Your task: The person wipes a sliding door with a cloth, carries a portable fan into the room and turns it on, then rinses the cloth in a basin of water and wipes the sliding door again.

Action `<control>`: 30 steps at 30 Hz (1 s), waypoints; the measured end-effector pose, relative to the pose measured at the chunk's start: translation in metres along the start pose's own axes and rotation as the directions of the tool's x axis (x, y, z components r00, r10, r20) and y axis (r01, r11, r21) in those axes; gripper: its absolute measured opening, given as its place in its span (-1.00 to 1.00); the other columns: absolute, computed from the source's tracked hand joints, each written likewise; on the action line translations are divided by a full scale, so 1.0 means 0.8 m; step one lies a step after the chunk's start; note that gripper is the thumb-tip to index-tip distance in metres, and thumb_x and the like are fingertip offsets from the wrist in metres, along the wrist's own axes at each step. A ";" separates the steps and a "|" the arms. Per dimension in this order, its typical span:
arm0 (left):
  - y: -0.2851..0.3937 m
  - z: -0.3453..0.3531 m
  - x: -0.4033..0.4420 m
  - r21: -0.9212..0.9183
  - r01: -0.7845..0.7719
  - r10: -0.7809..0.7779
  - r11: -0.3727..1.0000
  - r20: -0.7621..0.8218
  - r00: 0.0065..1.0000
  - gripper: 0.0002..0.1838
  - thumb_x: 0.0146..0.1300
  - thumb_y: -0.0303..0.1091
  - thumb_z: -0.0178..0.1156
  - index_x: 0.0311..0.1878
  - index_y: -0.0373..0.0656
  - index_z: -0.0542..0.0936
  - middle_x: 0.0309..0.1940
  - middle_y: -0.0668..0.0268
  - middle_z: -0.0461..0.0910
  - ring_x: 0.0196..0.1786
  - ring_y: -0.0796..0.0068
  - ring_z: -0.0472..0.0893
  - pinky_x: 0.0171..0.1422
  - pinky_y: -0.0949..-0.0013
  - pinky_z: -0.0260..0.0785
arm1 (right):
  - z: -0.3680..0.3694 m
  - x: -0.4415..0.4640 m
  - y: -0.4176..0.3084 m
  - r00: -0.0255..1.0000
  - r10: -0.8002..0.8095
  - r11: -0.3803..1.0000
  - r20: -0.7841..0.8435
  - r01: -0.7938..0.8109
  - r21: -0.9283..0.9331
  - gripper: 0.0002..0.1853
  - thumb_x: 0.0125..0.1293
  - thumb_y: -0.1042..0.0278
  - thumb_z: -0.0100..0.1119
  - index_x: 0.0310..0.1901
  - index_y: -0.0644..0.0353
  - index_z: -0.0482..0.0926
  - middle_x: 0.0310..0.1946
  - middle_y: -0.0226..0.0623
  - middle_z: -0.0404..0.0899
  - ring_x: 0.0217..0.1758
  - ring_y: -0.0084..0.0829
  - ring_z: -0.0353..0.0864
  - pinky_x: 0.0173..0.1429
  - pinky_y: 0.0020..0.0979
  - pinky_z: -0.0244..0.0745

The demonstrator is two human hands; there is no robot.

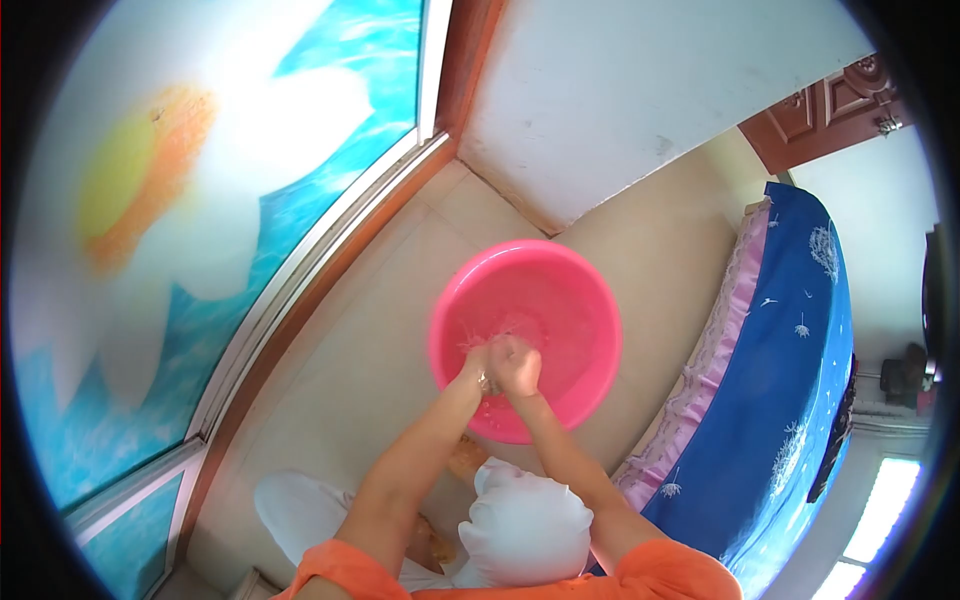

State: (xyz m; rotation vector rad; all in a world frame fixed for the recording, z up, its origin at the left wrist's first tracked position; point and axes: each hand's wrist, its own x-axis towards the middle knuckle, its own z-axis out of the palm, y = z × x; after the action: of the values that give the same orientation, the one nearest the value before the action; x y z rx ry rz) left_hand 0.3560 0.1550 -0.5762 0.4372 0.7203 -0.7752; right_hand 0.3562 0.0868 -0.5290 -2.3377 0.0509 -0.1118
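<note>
A round pink basin [595, 300] stands on the floor in front of me, with water in it. Both my hands are together over its near half, and drops splash up around them. My right hand [517, 366] is closed like a fist and presses against the other hand. My left hand [482, 362] is beside it, its fingers curled and partly blurred. Whatever lies between the hands, if anything, is too small and smeared to name. Something shiny shows at the left wrist.
On the left is a sliding door [330, 215] with a flower picture. A bed with a blue cover [740, 370] and pink frill stands on the right. A white wall panel [620, 100] rises behind the basin. My white-clothed knee [525, 525] is close below my arms.
</note>
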 end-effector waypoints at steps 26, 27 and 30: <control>0.018 0.011 -0.037 -0.001 -0.102 0.102 0.995 -0.083 0.991 -0.74 0.18 -0.15 0.02 -0.39 -0.16 0.46 -0.56 0.33 0.46 -0.49 0.46 0.46 -0.43 0.35 0.34 | -0.005 -0.017 -0.017 0.999 -0.018 0.991 0.047 0.012 0.130 -0.78 0.03 0.32 0.08 -0.65 0.26 0.42 -0.71 -0.11 0.39 -0.62 -0.13 0.41 -0.51 -0.23 0.32; 0.013 0.012 -0.035 -0.004 -0.100 0.099 0.995 -0.083 0.992 -0.74 0.18 -0.15 0.02 -0.39 -0.16 0.46 -0.56 0.33 0.46 -0.49 0.46 0.46 -0.43 0.35 0.34 | -0.002 -0.010 -0.013 0.994 -0.088 0.995 -0.065 0.091 0.045 -0.77 0.01 0.34 0.07 -0.68 0.26 0.40 -0.72 -0.10 0.39 -0.63 -0.09 0.39 -0.53 -0.19 0.31; -0.001 0.007 -0.028 0.384 -0.131 0.218 0.914 -0.192 0.957 -0.75 0.19 -0.18 -0.01 -0.33 -0.20 0.47 -0.49 0.33 0.48 -0.44 0.48 0.48 -0.40 0.38 0.35 | 0.007 0.010 0.034 0.997 0.057 0.994 -0.051 -0.061 -0.090 -0.81 -0.01 0.40 0.07 -0.67 0.28 0.42 -0.70 -0.04 0.40 -0.63 -0.09 0.40 -0.53 -0.25 0.28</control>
State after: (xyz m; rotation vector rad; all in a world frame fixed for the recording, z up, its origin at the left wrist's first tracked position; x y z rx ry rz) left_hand 0.3467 0.1616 -0.5563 0.9346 0.7400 -0.6947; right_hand 0.3647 0.0712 -0.5516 -2.4220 0.1520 -0.1400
